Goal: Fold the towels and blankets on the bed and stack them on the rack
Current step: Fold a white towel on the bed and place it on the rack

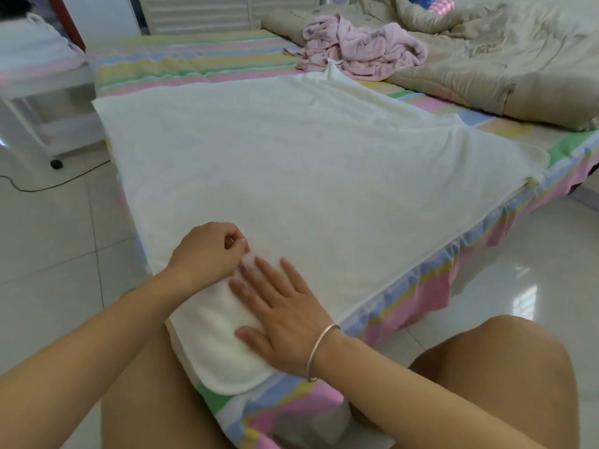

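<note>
1. White terry cloth covers the near part of the scene: one large rectangular white towel (308,176) lies spread flat on the bed (181,63), whose sheet is striped in pastel pink, green, yellow and blue. The towel's near end is doubled over into a rounded flap.
2. The left hand (207,251) has its fingers curled and pinches the towel's fabric at the far edge of that flap.
3. The right hand (282,315) lies flat on the flap, fingers straight and spread, pressing it down. A thin silver bangle (319,353) sits on its wrist.
4. A crumpled pink towel (366,50) lies farther up the bed at the white towel's far corner, against a rumpled beige quilt (486,59).
5. A white wheeled rack (68,132) stands on the pale tiled floor (48,238) to the left of the bed. Its top holds something pale, too blurred to identify.
6. Count: one white towel, one pink towel, one quilt, one rack, two hands.
</note>
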The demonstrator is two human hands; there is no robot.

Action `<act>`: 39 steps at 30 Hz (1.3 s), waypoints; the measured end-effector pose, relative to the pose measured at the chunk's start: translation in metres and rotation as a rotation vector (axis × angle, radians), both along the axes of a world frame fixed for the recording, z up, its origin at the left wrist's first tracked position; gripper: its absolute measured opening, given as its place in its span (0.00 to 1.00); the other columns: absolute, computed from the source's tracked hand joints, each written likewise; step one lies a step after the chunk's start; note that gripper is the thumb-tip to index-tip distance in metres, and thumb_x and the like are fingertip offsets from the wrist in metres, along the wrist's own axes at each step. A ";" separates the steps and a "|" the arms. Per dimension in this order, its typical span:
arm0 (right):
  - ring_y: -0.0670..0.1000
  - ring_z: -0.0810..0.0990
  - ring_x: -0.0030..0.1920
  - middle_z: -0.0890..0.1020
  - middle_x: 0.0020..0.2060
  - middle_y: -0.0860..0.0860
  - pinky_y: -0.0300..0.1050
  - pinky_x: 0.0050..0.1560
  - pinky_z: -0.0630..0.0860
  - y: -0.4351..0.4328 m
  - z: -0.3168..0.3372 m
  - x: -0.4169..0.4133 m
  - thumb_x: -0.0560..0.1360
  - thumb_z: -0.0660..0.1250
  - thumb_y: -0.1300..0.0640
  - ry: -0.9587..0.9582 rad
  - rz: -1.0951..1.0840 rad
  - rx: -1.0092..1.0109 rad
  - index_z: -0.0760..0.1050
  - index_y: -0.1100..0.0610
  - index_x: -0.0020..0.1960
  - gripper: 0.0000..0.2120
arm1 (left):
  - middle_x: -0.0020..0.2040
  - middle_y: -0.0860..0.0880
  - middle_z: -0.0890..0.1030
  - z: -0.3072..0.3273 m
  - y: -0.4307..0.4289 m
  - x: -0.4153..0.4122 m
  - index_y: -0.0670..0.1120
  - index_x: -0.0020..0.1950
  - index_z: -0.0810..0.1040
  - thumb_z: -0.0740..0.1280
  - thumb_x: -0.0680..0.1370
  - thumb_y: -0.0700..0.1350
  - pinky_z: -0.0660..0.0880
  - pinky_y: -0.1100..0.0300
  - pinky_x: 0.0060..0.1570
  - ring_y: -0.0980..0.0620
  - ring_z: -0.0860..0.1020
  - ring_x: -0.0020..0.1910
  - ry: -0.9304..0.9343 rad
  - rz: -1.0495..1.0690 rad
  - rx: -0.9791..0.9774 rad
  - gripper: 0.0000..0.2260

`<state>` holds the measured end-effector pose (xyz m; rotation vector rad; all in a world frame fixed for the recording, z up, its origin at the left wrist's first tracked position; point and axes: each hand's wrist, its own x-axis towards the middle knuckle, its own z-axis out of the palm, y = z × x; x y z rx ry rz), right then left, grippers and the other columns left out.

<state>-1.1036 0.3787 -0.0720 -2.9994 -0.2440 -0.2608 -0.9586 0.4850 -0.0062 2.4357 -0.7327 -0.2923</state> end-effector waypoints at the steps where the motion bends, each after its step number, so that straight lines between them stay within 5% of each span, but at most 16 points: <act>1: 0.55 0.51 0.78 0.57 0.77 0.53 0.60 0.75 0.49 0.006 -0.001 -0.004 0.80 0.46 0.40 0.015 0.076 -0.008 0.58 0.52 0.77 0.30 | 0.34 0.56 0.83 -0.001 0.005 0.004 0.53 0.40 0.81 0.63 0.78 0.46 0.80 0.50 0.47 0.55 0.81 0.33 0.014 0.018 -0.007 0.10; 4: 0.52 0.58 0.76 0.65 0.75 0.49 0.54 0.75 0.52 0.004 0.018 -0.005 0.80 0.52 0.43 0.033 0.241 0.223 0.69 0.49 0.72 0.23 | 0.34 0.56 0.83 0.002 0.016 0.015 0.52 0.41 0.81 0.62 0.79 0.44 0.80 0.50 0.47 0.56 0.81 0.30 0.019 0.066 -0.054 0.10; 7: 0.52 0.66 0.72 0.72 0.70 0.49 0.51 0.72 0.61 -0.012 0.038 0.017 0.80 0.54 0.47 -0.150 0.093 0.393 0.77 0.50 0.65 0.19 | 0.35 0.55 0.83 0.006 0.015 0.031 0.52 0.42 0.81 0.62 0.79 0.44 0.80 0.51 0.47 0.56 0.81 0.31 0.014 0.072 -0.068 0.10; 9: 0.53 0.63 0.74 0.70 0.72 0.50 0.53 0.74 0.56 -0.031 0.046 0.046 0.79 0.48 0.43 -0.179 -0.146 0.307 0.73 0.49 0.68 0.25 | 0.35 0.55 0.83 0.011 0.005 0.049 0.52 0.42 0.81 0.61 0.79 0.44 0.80 0.52 0.46 0.56 0.81 0.31 0.001 0.051 -0.074 0.10; 13: 0.51 0.43 0.78 0.50 0.79 0.49 0.50 0.76 0.39 -0.057 0.045 0.096 0.73 0.34 0.34 0.126 -0.443 0.134 0.51 0.46 0.78 0.37 | 0.38 0.54 0.83 0.023 -0.035 0.106 0.51 0.44 0.80 0.61 0.78 0.44 0.80 0.52 0.48 0.54 0.82 0.35 -0.060 -0.049 -0.085 0.08; 16: 0.51 0.40 0.78 0.46 0.79 0.50 0.51 0.76 0.36 -0.038 0.035 0.117 0.72 0.32 0.35 0.188 -0.326 0.071 0.46 0.48 0.79 0.38 | 0.45 0.52 0.83 0.027 -0.066 0.161 0.53 0.50 0.77 0.61 0.77 0.46 0.77 0.51 0.52 0.49 0.81 0.46 -0.136 -0.089 -0.016 0.07; 20: 0.55 0.51 0.78 0.57 0.77 0.52 0.54 0.76 0.41 -0.006 0.024 0.142 0.78 0.43 0.42 0.105 -0.117 0.048 0.58 0.51 0.77 0.30 | 0.49 0.53 0.82 0.023 -0.085 0.216 0.52 0.53 0.76 0.60 0.77 0.45 0.76 0.50 0.54 0.49 0.80 0.49 -0.132 -0.215 0.124 0.09; 23: 0.53 0.48 0.78 0.54 0.78 0.51 0.52 0.76 0.39 -0.009 0.026 0.174 0.77 0.38 0.41 0.121 -0.221 0.092 0.57 0.49 0.78 0.32 | 0.47 0.53 0.83 0.014 -0.091 0.239 0.52 0.52 0.76 0.60 0.77 0.44 0.78 0.53 0.51 0.52 0.81 0.42 -0.041 -0.333 0.204 0.08; 26: 0.52 0.43 0.78 0.49 0.79 0.50 0.53 0.76 0.38 -0.015 0.022 0.193 0.76 0.34 0.40 0.164 -0.351 0.031 0.51 0.49 0.79 0.34 | 0.45 0.54 0.79 -0.001 -0.089 0.252 0.53 0.54 0.74 0.63 0.77 0.45 0.74 0.57 0.47 0.52 0.79 0.47 0.040 -0.428 0.236 0.07; 29: 0.53 0.41 0.78 0.49 0.79 0.51 0.55 0.76 0.39 0.005 0.013 0.191 0.78 0.37 0.41 0.181 -0.389 -0.005 0.48 0.51 0.79 0.32 | 0.47 0.55 0.77 -0.012 -0.084 0.257 0.52 0.60 0.73 0.65 0.78 0.47 0.70 0.60 0.46 0.53 0.76 0.49 0.105 -0.495 0.209 0.12; 36: 0.51 0.44 0.78 0.53 0.78 0.48 0.54 0.77 0.44 0.093 0.016 0.172 0.80 0.47 0.42 0.190 -0.067 0.086 0.55 0.46 0.78 0.27 | 0.59 0.55 0.78 -0.010 -0.051 0.266 0.51 0.64 0.76 0.64 0.79 0.44 0.72 0.65 0.49 0.56 0.78 0.51 0.276 -0.656 -0.003 0.14; 39: 0.49 0.53 0.77 0.60 0.76 0.46 0.52 0.77 0.50 0.100 0.027 0.191 0.81 0.48 0.44 0.017 -0.253 0.176 0.62 0.46 0.75 0.24 | 0.60 0.56 0.78 0.000 -0.032 0.291 0.52 0.62 0.77 0.63 0.79 0.44 0.71 0.67 0.47 0.57 0.78 0.52 0.123 -0.651 -0.081 0.12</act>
